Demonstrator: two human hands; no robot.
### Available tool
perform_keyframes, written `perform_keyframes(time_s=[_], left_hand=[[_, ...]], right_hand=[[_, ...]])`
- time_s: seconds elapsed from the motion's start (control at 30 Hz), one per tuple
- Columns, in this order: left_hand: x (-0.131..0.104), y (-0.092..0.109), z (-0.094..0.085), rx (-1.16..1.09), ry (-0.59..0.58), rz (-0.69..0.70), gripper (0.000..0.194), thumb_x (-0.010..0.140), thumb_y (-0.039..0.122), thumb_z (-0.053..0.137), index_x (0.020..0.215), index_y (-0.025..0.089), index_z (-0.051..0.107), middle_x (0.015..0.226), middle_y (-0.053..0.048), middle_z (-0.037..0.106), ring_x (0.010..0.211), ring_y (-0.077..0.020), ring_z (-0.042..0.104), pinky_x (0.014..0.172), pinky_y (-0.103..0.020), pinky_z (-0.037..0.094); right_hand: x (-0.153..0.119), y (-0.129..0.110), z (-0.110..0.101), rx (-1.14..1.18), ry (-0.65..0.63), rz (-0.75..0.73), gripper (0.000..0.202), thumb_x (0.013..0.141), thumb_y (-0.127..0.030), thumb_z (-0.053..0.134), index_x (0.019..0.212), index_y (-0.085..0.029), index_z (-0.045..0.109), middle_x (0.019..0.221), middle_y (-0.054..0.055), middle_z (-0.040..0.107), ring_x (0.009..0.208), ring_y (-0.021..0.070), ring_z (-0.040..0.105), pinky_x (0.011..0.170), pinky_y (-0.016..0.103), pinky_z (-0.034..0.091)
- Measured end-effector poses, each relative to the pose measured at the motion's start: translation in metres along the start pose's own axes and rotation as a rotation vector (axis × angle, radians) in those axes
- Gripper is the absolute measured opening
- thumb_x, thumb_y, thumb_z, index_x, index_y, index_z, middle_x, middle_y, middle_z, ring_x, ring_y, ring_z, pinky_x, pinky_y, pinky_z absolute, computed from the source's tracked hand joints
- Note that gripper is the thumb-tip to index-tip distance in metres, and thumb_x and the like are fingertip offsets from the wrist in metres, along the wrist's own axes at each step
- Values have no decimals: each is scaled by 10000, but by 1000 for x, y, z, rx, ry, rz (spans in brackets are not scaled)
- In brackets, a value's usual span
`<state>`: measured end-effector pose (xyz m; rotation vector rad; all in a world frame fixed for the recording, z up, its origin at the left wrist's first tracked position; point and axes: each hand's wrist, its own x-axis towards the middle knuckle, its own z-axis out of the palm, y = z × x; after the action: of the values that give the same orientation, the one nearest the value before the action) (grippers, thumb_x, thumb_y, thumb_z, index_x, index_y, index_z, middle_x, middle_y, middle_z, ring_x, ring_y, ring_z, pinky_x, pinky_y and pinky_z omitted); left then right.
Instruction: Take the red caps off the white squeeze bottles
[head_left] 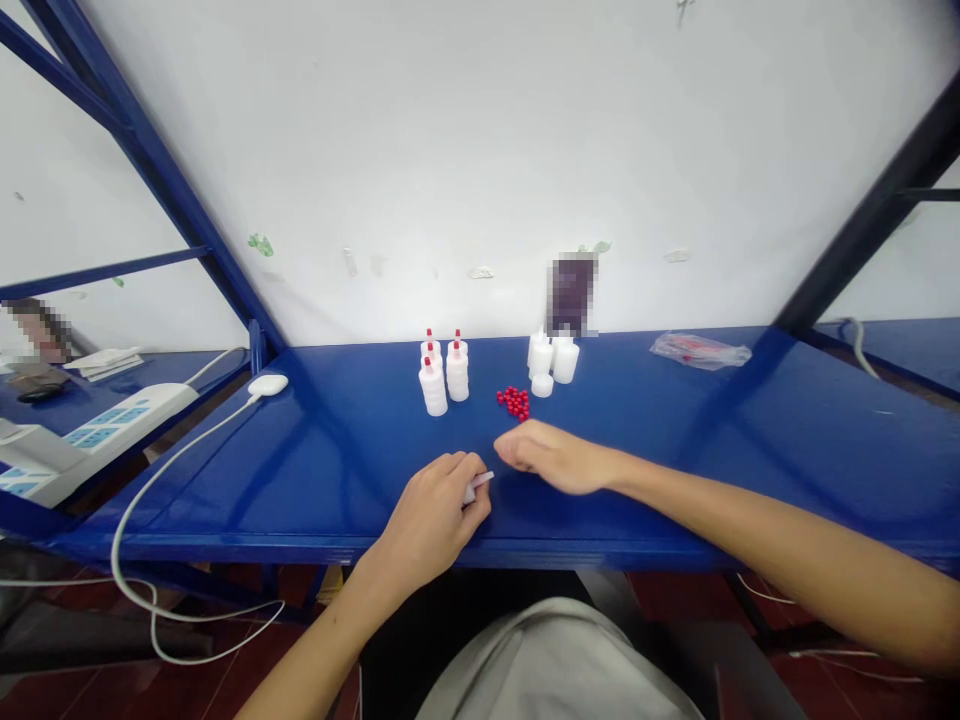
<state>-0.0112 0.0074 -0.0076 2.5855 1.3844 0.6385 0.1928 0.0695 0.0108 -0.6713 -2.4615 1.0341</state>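
Note:
My left hand (441,505) is closed around a small white squeeze bottle, mostly hidden in the fist, with its pale nozzle (484,478) pointing right. My right hand (551,455) hovers just in front of a little pile of red tip caps (515,402). Its fingers are curled together, and whatever they may hold is hidden. Behind my left hand, two short rows of white squeeze bottles (433,390) stand upright, their nozzles topped with red caps. To the right of the pile are several white bottles (564,362) without red caps and a low white piece (542,385).
The blue table (337,480) meets a white wall. A clear plastic bag (701,350) with something red inside lies at the back right. On the left are a white round-ended device (268,385) on a cable and a power strip (112,430). A pixelated dark object (572,292) leans behind the bottles.

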Motion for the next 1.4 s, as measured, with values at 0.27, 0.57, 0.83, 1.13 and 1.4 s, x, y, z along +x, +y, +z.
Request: perform_keyframes(time_s=[0.27,0.57,0.83,1.13,1.4], left_hand=[[0,3,-2,-18,-17,-3,174,977,256,389,843,211,491,774,5,532,724,-163,499,675,-293,370],[0,2,-1,3,-17,9,174,975,268,390,865,211,512,781,-2,550,742,-172,518,697,-301,387],[0,3,-3,-9,-15,7,178,975,273,393,862,209,515,789,-5,557,741,-169,518,697,-300,397],[1,3,-3,-7,-18,3,170,970,270,407,850,208,510,783,2,551,734,-165,515,683,-292,397],[1,3,-3,10,-17,16,184,975,269,396,867,208,531,786,-7,571,754,-173,533,709,-300,405]], right_hand=[[-10,19,-29,-635,219,205,258,928,-311,451,697,-197,440,643,-16,525,565,118,422,575,259,245],[-6,19,-18,-746,112,221,296,963,-364,440,738,-195,530,632,4,576,562,129,491,550,261,240],[-6,27,-18,-704,159,259,244,939,-387,489,770,-215,525,644,-11,578,560,130,480,549,258,251],[-3,25,-14,-646,235,188,235,951,-392,492,1057,-216,605,761,-2,646,635,145,553,572,249,329],[0,23,-8,-756,164,60,354,1014,-349,382,1167,-202,665,943,91,692,905,226,591,791,339,387]])
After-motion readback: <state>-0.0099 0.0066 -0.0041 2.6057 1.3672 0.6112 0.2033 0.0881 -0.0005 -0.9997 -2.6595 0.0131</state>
